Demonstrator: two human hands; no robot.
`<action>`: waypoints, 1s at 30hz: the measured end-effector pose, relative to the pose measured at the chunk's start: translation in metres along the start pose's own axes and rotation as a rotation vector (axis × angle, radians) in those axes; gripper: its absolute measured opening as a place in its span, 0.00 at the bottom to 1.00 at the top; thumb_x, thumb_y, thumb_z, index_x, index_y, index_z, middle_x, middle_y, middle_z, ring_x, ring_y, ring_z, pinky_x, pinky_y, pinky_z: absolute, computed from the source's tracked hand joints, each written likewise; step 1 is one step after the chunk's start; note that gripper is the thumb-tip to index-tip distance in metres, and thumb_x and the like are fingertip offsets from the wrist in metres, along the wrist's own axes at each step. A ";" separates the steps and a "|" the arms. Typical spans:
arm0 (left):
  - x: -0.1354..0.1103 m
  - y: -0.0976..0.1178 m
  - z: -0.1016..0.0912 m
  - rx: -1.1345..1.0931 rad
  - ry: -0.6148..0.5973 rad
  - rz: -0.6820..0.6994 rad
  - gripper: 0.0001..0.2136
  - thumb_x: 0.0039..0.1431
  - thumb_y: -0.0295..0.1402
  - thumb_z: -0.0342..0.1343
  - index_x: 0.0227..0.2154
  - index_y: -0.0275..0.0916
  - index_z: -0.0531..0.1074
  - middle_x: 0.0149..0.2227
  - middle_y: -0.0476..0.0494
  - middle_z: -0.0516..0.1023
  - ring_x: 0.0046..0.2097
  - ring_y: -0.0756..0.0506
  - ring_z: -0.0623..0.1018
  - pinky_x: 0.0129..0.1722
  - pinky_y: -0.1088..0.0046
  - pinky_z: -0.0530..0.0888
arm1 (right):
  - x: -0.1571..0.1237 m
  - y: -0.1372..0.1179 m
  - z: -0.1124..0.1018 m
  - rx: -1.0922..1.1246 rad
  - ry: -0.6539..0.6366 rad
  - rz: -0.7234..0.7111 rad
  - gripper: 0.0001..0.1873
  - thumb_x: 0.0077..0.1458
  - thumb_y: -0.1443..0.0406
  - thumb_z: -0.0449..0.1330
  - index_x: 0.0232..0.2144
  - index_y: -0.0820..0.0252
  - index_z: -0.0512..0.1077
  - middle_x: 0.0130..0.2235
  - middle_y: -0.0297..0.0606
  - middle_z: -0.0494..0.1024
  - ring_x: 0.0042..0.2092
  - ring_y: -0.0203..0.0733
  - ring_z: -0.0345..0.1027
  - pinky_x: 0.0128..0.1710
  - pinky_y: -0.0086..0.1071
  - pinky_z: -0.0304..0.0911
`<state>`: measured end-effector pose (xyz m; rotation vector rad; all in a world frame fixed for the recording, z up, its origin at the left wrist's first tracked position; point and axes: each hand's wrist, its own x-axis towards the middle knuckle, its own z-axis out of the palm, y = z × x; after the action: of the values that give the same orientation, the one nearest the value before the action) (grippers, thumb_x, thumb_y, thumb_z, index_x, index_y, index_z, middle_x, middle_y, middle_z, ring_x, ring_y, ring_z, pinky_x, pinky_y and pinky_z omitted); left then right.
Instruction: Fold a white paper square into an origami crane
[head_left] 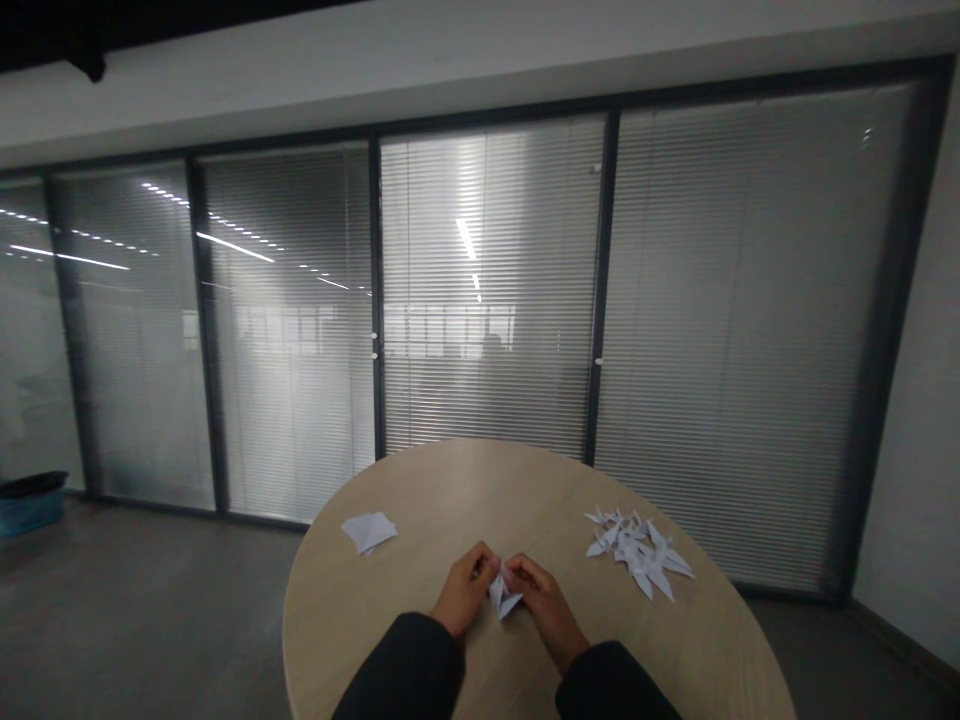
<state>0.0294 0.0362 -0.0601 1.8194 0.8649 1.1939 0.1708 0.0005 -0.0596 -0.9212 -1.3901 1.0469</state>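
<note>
A partly folded white piece of origami paper [501, 598] is held between my two hands, low over the middle of the table. My left hand [466, 588] pinches its upper left side with thumb and fingers closed. On the other side, my right hand [546, 600] grips the paper with bent fingers, the fingertips of both hands almost meeting. Part of the paper is hidden behind the fingers. To the right lies a pile of several folded white paper cranes [637, 545], with pointed wings and tails. A small stack of white paper sheets [369, 531] rests at the left.
The round wooden table [465, 480] stands close to a glass partition with blinds [487, 260] and dark frames. A blue bin [31, 508] with a dark rim is on the grey floor at far left. A pale wall [919, 420] rises at the right.
</note>
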 end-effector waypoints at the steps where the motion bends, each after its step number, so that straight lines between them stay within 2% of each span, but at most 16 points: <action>1: 0.001 -0.001 0.000 -0.049 0.009 -0.014 0.16 0.54 0.48 0.49 0.23 0.39 0.62 0.22 0.53 0.64 0.28 0.50 0.65 0.30 0.75 0.62 | 0.000 -0.001 0.000 0.036 0.015 0.016 0.19 0.43 0.49 0.63 0.23 0.59 0.67 0.23 0.29 0.69 0.27 0.37 0.64 0.28 0.28 0.59; 6: 0.006 -0.008 0.000 -0.263 -0.006 -0.063 0.20 0.48 0.52 0.55 0.30 0.38 0.65 0.23 0.53 0.65 0.26 0.50 0.67 0.27 0.75 0.63 | -0.002 -0.005 0.002 0.226 0.084 0.113 0.17 0.37 0.54 0.68 0.23 0.59 0.68 0.25 0.31 0.73 0.29 0.38 0.67 0.30 0.29 0.62; 10: 0.006 -0.007 -0.001 -0.241 -0.019 -0.055 0.18 0.48 0.49 0.56 0.26 0.36 0.69 0.23 0.49 0.68 0.28 0.49 0.68 0.29 0.74 0.64 | -0.004 -0.006 0.002 0.271 0.065 0.136 0.16 0.37 0.56 0.68 0.24 0.60 0.69 0.27 0.33 0.75 0.31 0.40 0.69 0.31 0.30 0.63; 16: 0.005 -0.005 -0.004 -0.164 0.042 -0.001 0.15 0.48 0.45 0.58 0.24 0.35 0.71 0.22 0.49 0.70 0.28 0.49 0.67 0.30 0.73 0.64 | 0.000 0.005 -0.001 0.196 0.079 0.132 0.19 0.37 0.53 0.68 0.25 0.59 0.70 0.25 0.32 0.74 0.29 0.39 0.68 0.29 0.30 0.62; 20: 0.004 -0.006 -0.004 -0.093 0.111 0.030 0.13 0.49 0.42 0.58 0.25 0.36 0.74 0.26 0.45 0.74 0.32 0.47 0.70 0.34 0.72 0.65 | 0.003 0.010 -0.001 0.059 0.040 0.045 0.20 0.40 0.49 0.65 0.25 0.60 0.69 0.21 0.31 0.71 0.24 0.36 0.64 0.26 0.29 0.59; 23: 0.004 -0.008 -0.003 -0.084 0.119 0.010 0.12 0.49 0.41 0.58 0.25 0.36 0.74 0.26 0.45 0.74 0.31 0.46 0.70 0.34 0.72 0.65 | 0.003 0.009 0.000 -0.004 0.064 -0.013 0.20 0.43 0.49 0.63 0.24 0.59 0.69 0.20 0.29 0.68 0.24 0.35 0.62 0.25 0.28 0.58; 30: 0.009 -0.009 -0.004 -0.188 0.080 -0.012 0.14 0.46 0.44 0.60 0.23 0.35 0.73 0.22 0.48 0.72 0.28 0.48 0.68 0.31 0.73 0.63 | 0.004 0.007 -0.002 0.010 0.079 0.000 0.19 0.43 0.50 0.64 0.24 0.59 0.67 0.21 0.28 0.68 0.25 0.35 0.62 0.25 0.27 0.57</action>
<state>0.0270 0.0488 -0.0633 1.6226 0.7795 1.3024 0.1720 0.0064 -0.0655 -0.9449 -1.3183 1.0059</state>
